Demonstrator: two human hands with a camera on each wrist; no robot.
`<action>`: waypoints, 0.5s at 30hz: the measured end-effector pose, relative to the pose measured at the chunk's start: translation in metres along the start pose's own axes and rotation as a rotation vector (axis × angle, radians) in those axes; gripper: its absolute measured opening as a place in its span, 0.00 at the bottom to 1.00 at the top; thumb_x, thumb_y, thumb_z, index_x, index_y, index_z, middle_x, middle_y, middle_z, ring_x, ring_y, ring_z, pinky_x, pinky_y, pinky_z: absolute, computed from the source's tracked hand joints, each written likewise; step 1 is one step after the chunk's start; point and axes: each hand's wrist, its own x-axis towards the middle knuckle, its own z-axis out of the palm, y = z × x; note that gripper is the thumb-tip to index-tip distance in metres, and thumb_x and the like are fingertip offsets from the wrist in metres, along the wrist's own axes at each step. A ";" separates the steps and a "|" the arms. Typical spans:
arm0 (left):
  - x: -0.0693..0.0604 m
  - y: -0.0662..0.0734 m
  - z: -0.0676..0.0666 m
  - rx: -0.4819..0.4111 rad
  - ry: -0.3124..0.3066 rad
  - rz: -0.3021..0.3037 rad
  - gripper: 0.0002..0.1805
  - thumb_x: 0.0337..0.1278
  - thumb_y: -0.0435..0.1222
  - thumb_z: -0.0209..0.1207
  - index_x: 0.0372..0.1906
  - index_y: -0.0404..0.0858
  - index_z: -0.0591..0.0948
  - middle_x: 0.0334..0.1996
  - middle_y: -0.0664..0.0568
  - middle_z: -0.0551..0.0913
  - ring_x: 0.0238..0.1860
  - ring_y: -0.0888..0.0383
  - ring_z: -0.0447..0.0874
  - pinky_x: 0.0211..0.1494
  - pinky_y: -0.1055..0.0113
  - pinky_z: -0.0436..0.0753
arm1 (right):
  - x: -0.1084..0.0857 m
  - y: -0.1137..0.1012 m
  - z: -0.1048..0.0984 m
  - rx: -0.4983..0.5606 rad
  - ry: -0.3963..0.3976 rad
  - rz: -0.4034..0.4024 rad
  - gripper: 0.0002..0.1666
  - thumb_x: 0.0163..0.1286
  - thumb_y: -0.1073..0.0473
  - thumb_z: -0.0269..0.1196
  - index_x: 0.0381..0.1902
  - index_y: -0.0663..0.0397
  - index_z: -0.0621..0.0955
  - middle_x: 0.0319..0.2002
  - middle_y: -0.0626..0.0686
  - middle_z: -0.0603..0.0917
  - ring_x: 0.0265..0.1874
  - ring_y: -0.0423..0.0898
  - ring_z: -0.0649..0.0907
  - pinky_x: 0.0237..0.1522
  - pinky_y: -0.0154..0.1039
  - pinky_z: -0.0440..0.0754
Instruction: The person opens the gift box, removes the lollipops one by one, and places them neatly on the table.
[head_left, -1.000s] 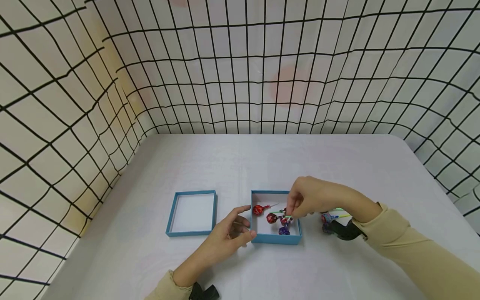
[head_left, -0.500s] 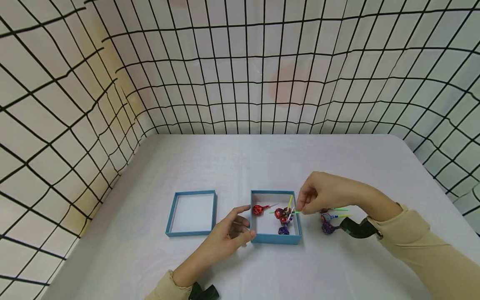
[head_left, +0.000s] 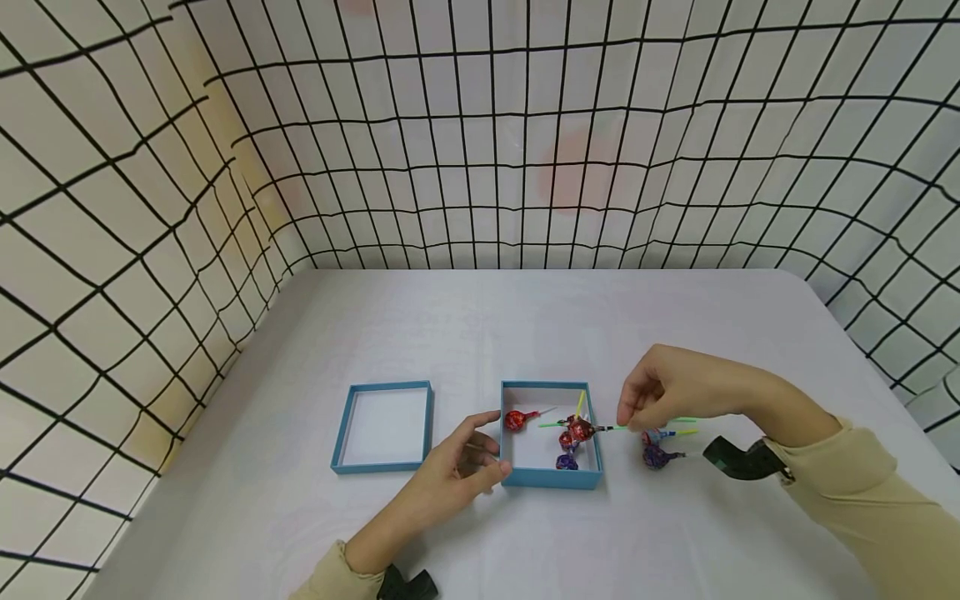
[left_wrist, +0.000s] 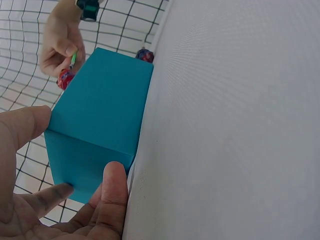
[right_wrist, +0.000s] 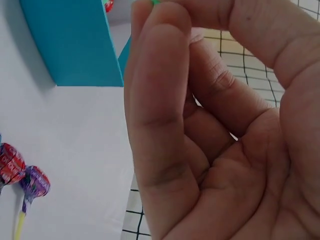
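My left hand (head_left: 453, 475) rests against the left side of the blue open box (head_left: 551, 478), thumb at its near corner. In the left wrist view, fingertips (left_wrist: 114, 175) touch the blue box wall (left_wrist: 107, 100) and do not wrap round it. My right hand (head_left: 663, 392) pinches the green stick of a red lollipop (head_left: 580, 429), whose wrapped head is over the right part of the box. Inside the box lie several lollipops, among them a red one (head_left: 515, 420) at the left and a purple one (head_left: 567, 461) near the front.
Left of the box lies its shallow blue-rimmed lid (head_left: 390, 425), inside up. Several lollipops (head_left: 656, 456) lie on the white table (head_left: 480, 333) at the right, beneath my right hand. Black netting (head_left: 495, 167) hangs behind the table and on both sides.
My right hand has moved right, from above the box to beyond its right wall, drawing the red lollipop by its stick toward the right. The left hand and the box have stayed put.
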 end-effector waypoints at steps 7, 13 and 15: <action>0.000 -0.001 0.000 -0.005 -0.003 -0.003 0.36 0.75 0.39 0.66 0.81 0.43 0.67 0.58 0.37 0.80 0.50 0.53 0.83 0.46 0.71 0.88 | -0.008 0.010 -0.002 0.006 -0.013 -0.009 0.03 0.67 0.61 0.72 0.36 0.55 0.91 0.32 0.53 0.91 0.26 0.35 0.80 0.32 0.32 0.83; 0.000 -0.002 -0.001 -0.004 -0.002 0.001 0.36 0.74 0.39 0.66 0.81 0.42 0.67 0.58 0.37 0.80 0.51 0.54 0.83 0.46 0.71 0.88 | -0.017 0.022 -0.003 0.071 -0.016 -0.005 0.04 0.67 0.63 0.71 0.38 0.58 0.91 0.30 0.52 0.89 0.26 0.35 0.79 0.29 0.32 0.79; 0.000 -0.002 -0.001 -0.004 -0.002 0.000 0.36 0.74 0.39 0.66 0.81 0.43 0.67 0.58 0.37 0.80 0.51 0.54 0.83 0.46 0.71 0.89 | -0.021 0.026 -0.004 0.090 -0.016 -0.005 0.04 0.67 0.64 0.71 0.38 0.59 0.90 0.28 0.50 0.88 0.25 0.35 0.78 0.29 0.32 0.78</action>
